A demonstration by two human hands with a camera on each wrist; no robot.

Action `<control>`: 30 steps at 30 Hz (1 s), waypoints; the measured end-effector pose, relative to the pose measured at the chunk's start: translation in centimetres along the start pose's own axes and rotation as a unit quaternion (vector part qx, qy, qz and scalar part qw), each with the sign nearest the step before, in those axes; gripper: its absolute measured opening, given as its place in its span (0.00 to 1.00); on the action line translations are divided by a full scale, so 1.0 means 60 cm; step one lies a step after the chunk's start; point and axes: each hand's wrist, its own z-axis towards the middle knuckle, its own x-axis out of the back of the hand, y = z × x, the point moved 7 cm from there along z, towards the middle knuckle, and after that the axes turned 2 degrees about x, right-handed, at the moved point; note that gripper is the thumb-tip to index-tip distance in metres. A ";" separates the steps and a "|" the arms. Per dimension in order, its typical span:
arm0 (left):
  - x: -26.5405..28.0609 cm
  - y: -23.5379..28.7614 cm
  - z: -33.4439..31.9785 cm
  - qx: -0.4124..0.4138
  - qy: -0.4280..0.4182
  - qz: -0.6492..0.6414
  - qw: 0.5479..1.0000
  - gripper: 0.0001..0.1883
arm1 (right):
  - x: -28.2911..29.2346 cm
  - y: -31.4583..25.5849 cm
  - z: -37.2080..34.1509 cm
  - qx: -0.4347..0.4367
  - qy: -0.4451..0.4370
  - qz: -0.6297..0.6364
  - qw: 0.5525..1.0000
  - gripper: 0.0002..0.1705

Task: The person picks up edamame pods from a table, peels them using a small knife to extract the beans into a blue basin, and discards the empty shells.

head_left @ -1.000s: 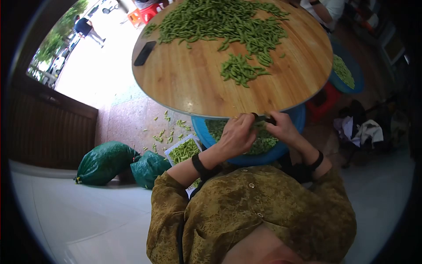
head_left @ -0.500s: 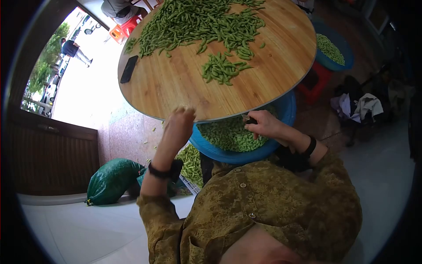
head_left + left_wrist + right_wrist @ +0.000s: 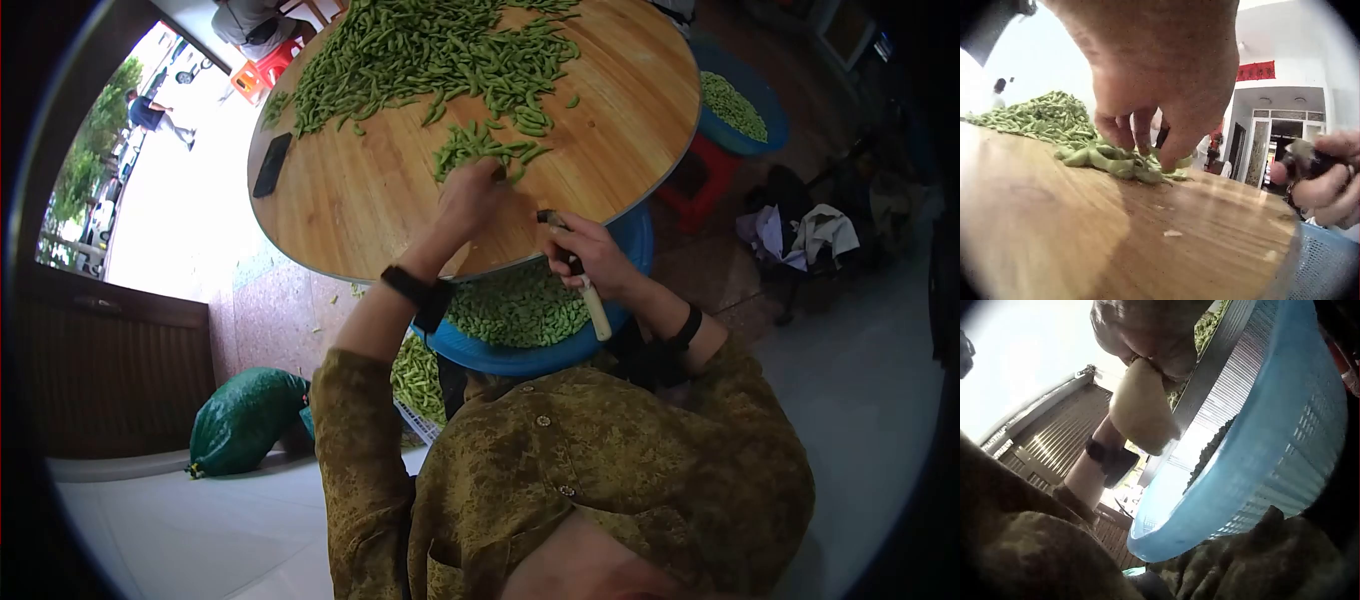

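Note:
Reaching over the round wooden table (image 3: 620, 120), the left hand (image 3: 470, 200) is at the small cluster of green pods (image 3: 465, 147). In the left wrist view that hand (image 3: 1160, 81) points its bent fingers down, thumb and fingertips around some pods (image 3: 1113, 164). Near the table's front edge the right hand (image 3: 597, 258) grips a tool with a pale handle (image 3: 597, 312) and dark parts. Its handle end (image 3: 1141, 409) sticks out below the hand (image 3: 1147, 331) in the right wrist view. Under that hand, a blue basket (image 3: 470, 354) holds shelled beans (image 3: 520, 310).
A large pod heap (image 3: 400, 55) covers the table's far side, with a black phone (image 3: 272, 165) at its left edge. Another blue basin (image 3: 765, 95) stands on a red stool at the right. A green sack (image 3: 245, 420) and a pod-filled crate (image 3: 418, 380) are at the lower left.
The left hand left the right hand, swung left, then reached forward to the small pod cluster. The right hand stays by the table edge, its tool now turned with the pale handle showing.

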 end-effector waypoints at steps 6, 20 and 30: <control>0.001 0.034 -0.088 0.342 -0.123 -0.573 0.735 0.04 | -0.035 -0.012 0.000 0.009 -0.070 0.137 0.988 0.08; 0.002 0.031 -0.135 0.360 -0.052 -0.632 0.684 0.06 | -0.071 -0.010 -0.013 0.001 -0.104 0.085 0.991 0.12; 0.004 0.032 -0.139 0.350 -0.004 -0.621 0.701 0.06 | -0.075 -0.010 -0.006 0.032 -0.026 0.074 0.996 0.14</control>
